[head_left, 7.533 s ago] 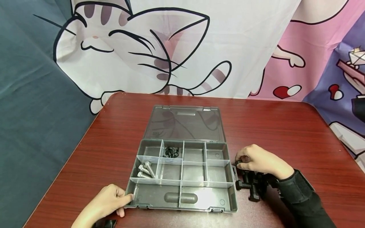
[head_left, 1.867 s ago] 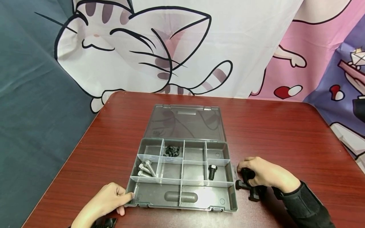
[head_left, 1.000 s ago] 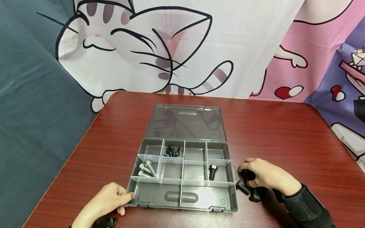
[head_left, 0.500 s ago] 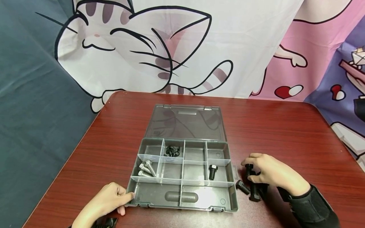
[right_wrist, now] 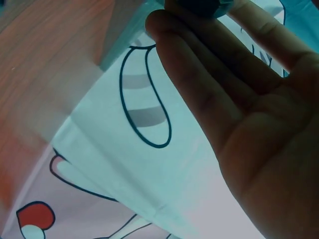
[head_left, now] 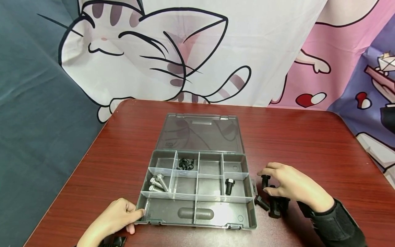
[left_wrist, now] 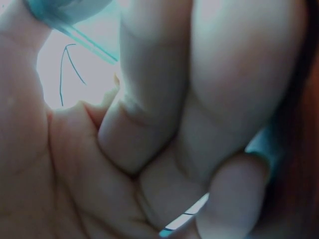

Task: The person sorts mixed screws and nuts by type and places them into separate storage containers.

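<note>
A reddish desk (head_left: 308, 137) bears an open compartment organizer (head_left: 168, 210), its near-left corner gripped by the left hand (head_left: 117, 215); beside its right edge, the right hand (head_left: 294, 185) pinches a black hex bolt (head_left: 265, 181) near other black bolts (head_left: 274, 210).

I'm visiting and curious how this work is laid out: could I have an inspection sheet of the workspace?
Surface: reddish-brown table.
Job's things: open grey box holding silver bolts, small black pieces and one black bolt; loose black bolts to its right.
Clutter: dark item at bottom edge, unidentifiable.
Hands: left hand grips the box's near left corner; right hand pinches another bolt.
Cables: nothing seen.
Surroundings: cartoon-printed fabric behind.
</note>
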Tool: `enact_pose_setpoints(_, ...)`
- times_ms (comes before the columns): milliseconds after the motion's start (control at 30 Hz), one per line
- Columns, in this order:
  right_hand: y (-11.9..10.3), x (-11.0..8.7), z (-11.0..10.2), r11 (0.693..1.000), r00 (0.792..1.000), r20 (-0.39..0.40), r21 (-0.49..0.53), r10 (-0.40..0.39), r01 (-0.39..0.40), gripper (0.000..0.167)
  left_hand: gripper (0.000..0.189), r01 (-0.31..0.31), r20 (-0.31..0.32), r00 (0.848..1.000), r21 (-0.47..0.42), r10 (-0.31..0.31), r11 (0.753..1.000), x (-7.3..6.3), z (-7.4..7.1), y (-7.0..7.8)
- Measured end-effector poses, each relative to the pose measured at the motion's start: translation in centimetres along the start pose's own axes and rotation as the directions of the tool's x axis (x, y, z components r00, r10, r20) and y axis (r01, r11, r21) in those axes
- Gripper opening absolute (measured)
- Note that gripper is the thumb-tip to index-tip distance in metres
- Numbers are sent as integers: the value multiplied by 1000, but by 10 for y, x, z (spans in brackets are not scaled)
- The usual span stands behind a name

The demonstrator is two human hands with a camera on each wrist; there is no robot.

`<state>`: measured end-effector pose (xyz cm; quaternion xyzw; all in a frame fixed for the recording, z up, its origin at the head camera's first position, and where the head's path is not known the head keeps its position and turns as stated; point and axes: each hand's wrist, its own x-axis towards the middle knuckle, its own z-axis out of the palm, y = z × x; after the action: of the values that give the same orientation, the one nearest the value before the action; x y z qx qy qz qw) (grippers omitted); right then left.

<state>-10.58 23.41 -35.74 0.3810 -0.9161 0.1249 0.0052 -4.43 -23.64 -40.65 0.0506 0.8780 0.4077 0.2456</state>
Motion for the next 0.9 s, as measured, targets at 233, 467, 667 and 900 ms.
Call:
enact_pose_setpoints(233,-6,9,-1,999,999,-28,-16,-44,43,35,45,-18,14,1000,-23,18,1000,0,0,-1)
enact_pose_setpoints(467,-9,18,3,994,991,-76,-31,-108,106,35,45,-9,19,1000,-28,10,1000,0,-1,-1)
enact_pose_setpoints(667,-15,28,3,989,984,-101,-37,-149,146,33,44,-21,23,1000,-21,22,1000,0,-2,-2)
enact_pose_setpoints(900,-24,39,4,984,980,-91,-35,-178,175,36,44,-20,11,1000,-5,20,1000,0,0,-1)
